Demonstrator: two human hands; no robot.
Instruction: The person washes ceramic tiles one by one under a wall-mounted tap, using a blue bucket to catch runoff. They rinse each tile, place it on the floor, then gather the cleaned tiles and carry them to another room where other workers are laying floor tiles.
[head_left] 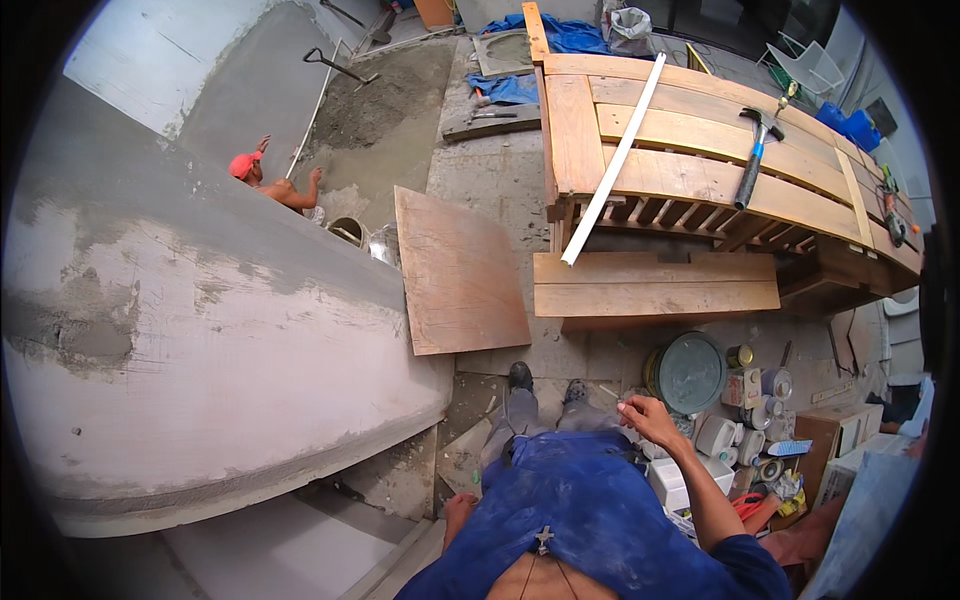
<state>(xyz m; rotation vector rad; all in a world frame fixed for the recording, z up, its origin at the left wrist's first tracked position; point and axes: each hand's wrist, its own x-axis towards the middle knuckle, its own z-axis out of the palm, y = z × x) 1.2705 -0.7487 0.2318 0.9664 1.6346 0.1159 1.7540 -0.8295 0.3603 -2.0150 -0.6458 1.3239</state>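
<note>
My right hand (652, 418) is raised in front of my right hip, its fingers curled together near a thin pale sliver; whether they pinch it is too small to tell. Beside that hand stands a large round bucket with a grey-green lid (692, 372). My left hand (460, 510) hangs low at my left side, partly hidden by my blue shirt, and its fingers do not show clearly. Ahead of my feet a flat brown board (462, 275) leans by the end of the low plastered wall (250, 350).
A wooden bench-like structure (690, 130) bears a hammer (757, 160), a white strip (615, 160) and pliers (892, 207). Several cans and containers (765, 400) crowd the right. Beyond the wall, a person in a red cap (243, 165) is near wet mortar (370, 115) and a shovel (338, 66).
</note>
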